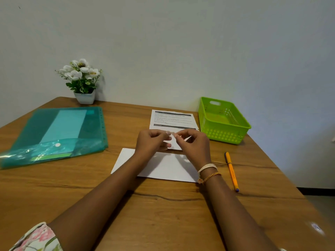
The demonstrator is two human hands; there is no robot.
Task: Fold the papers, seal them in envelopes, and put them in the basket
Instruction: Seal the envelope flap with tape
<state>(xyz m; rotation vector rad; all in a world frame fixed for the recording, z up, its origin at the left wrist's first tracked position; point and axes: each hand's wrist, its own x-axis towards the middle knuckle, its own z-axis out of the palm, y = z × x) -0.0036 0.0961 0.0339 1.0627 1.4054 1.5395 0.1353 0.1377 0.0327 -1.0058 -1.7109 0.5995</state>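
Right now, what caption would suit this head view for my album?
Both hands pinch a small strip above a white envelope, green basket waiting.

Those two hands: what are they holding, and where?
Both the left hand and right hand pinch the white paper envelope's raised flap near its tip.

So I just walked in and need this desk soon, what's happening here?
A person is working on a white envelope lying on the wooden desk. Both hands, left hand and right hand, pinch something small and pale at its raised flap, possibly a seal strip; it is too small to tell. A printed paper lies unfolded behind. The green basket holds no envelopes. An orange pen and a teal folder lie alongside.
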